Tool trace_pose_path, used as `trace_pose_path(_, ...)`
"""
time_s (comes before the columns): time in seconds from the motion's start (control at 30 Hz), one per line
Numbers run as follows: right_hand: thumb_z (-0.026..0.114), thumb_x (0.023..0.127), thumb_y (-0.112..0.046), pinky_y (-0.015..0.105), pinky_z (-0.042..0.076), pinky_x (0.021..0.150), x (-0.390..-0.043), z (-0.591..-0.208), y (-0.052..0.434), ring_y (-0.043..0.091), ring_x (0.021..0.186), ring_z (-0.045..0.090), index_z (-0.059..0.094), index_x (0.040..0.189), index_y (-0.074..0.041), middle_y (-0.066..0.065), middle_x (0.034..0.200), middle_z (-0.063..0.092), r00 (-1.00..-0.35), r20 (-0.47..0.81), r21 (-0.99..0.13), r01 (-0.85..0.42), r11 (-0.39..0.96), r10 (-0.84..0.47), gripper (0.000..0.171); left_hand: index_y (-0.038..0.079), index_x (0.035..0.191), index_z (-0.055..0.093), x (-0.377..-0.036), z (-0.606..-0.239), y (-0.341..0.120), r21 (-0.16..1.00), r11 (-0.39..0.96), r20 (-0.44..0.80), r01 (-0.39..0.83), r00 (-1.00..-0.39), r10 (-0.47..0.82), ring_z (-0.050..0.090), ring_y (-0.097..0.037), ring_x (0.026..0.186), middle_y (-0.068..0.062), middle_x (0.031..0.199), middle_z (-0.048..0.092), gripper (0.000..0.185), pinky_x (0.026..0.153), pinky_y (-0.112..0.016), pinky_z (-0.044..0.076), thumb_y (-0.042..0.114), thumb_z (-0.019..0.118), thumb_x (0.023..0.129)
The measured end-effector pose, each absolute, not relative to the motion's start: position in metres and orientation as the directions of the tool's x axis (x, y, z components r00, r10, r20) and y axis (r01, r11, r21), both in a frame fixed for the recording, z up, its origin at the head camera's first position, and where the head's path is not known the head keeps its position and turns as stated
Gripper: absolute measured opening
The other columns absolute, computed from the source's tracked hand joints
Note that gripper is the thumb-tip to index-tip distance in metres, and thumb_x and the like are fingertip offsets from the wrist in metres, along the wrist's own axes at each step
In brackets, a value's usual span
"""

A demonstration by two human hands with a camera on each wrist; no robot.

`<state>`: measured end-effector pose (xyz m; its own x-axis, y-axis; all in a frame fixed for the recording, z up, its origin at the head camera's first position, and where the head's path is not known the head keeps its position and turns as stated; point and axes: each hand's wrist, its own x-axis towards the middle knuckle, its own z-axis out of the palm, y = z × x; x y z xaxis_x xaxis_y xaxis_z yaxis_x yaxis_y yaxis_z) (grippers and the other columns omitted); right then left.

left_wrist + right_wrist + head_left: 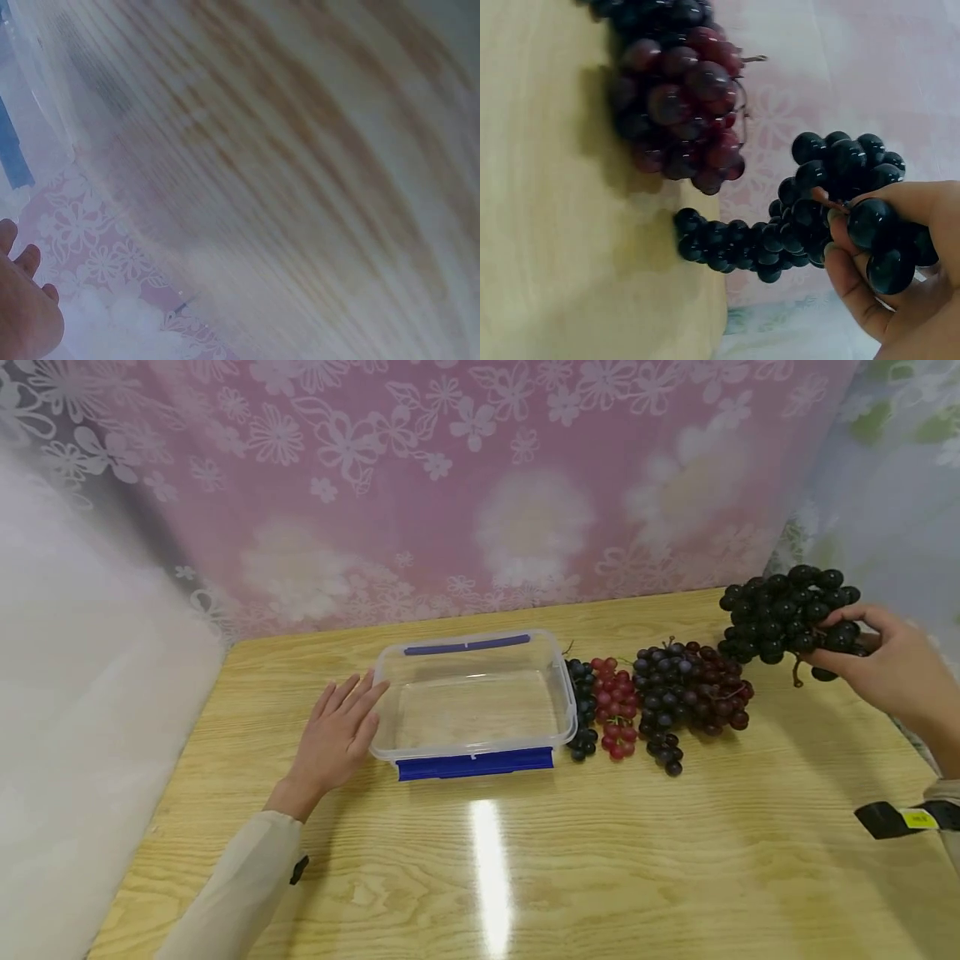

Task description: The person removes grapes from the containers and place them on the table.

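Note:
At the right end of the table, my right hand [892, 664] grips a bunch of black grapes [780, 614], thumb and fingers curled about its stem end. In the right wrist view the bunch [780, 232] hangs away from the fingers, its far end close over the table. My left hand [337, 731] lies with straight fingers, fingertips right at the left rim of a clear plastic box [472, 749] with blue clips. The box has no lid on and nothing inside. Only part of the left hand [26, 307] shows in the left wrist view.
Right of the box lie a dark bunch [583, 710], a red bunch [617, 706], a blue-black bunch [663, 685] and a dark red bunch [716, 689] of grapes, side by side. The wooden table [637, 860] meets a pink flowered curtain [420, 527] at the back.

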<state>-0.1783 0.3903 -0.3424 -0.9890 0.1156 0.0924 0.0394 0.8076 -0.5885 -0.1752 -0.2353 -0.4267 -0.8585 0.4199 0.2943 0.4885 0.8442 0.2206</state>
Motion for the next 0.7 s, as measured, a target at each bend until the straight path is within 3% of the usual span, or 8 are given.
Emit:
trace_pose_path(0.07, 0.055, 0.097, -0.031, 0.037, 0.035, 0.045, -0.173, -0.346, 0.392, 0.032, 0.062, 0.045, 0.039, 0.135, -0.01, 0.037, 0.112, 0.043, -0.993, 0.064, -0.569, 0.048, 0.821, 0.102, 0.047, 0.021, 0.151, 0.032, -0.175, -0.428, -0.236, 0.223, 0.845, 0.3, 0.486, -0.859, 0.415, 0.018, -0.028, 0.142, -0.005, 0.156, 0.023, 0.048, 0.115, -0.046, 0.003, 0.025, 0.039, 0.104)
trace_pose_path(0.13, 0.054, 0.097, -0.031, 0.037, 0.037, 0.047, -0.169, -0.351, 0.393, 0.036, 0.071, 0.048, 0.031, 0.138, 0.004, 0.039, 0.123, 0.036, -0.995, 0.03, -0.566, 0.062, 0.822, 0.095, 0.059, 0.021, 0.151, 0.032, -0.174, -0.428, -0.236, 0.227, 0.843, 0.306, 0.487, -0.858, 0.413, 0.019, -0.028, 0.142, -0.005, 0.156, 0.023, 0.049, 0.115, -0.046, 0.004, 0.024, 0.04, 0.103)
trace_pose_path(0.23, 0.054, 0.097, -0.031, 0.041, 0.04, 0.049, -0.162, -0.36, 0.396, 0.045, 0.078, 0.049, 0.028, 0.141, 0.007, 0.043, 0.122, 0.035, -0.995, -0.007, -0.566, 0.088, 0.819, 0.103, 0.064, 0.021, 0.152, 0.032, -0.175, -0.429, -0.236, 0.224, 0.84, 0.314, 0.495, -0.852, 0.418, 0.019, -0.028, 0.142, -0.005, 0.156, 0.022, 0.05, 0.115, -0.046, 0.004, 0.022, 0.042, 0.102)
trace_pose_path(0.4, 0.052, 0.098, -0.033, 0.055, 0.042, 0.06, -0.153, -0.372, 0.401, 0.062, 0.102, 0.035, 0.017, 0.145, 0.012, 0.05, 0.134, 0.018, -0.991, -0.065, -0.574, 0.135, 0.808, 0.12, 0.074, 0.021, 0.152, 0.031, -0.175, -0.429, -0.235, 0.226, 0.84, 0.309, 0.494, -0.854, 0.419, 0.019, -0.028, 0.142, -0.004, 0.156, 0.022, 0.051, 0.115, -0.047, 0.004, 0.022, 0.042, 0.102)
trace_pose_path(0.57, 0.053, 0.098, -0.035, 0.05, 0.044, 0.058, -0.148, -0.374, 0.408, 0.056, 0.092, 0.044, 0.012, 0.143, 0.017, 0.048, 0.125, 0.025, -0.983, -0.144, -0.503, 0.169, 0.848, 0.11, 0.08, 0.02, 0.152, 0.032, -0.174, -0.428, -0.236, 0.231, 0.838, 0.315, 0.494, -0.853, 0.416, 0.02, -0.029, 0.142, -0.005, 0.156, 0.024, 0.05, 0.115, -0.047, 0.005, 0.022, 0.041, 0.103)
trace_pose_path(0.7, 0.053, 0.097, -0.039, 0.044, 0.044, 0.057, -0.151, -0.375, 0.413, 0.047, 0.081, 0.049, 0.009, 0.139, 0.022, 0.047, 0.124, 0.025, -0.964, -0.265, -0.436, 0.143, 0.888, 0.025, 0.086, 0.021, 0.152, 0.031, -0.174, -0.427, -0.237, 0.232, 0.84, 0.32, 0.491, -0.854, 0.411, 0.02, -0.029, 0.142, -0.005, 0.156, 0.024, 0.051, 0.115, -0.047, 0.005, 0.021, 0.042, 0.102)
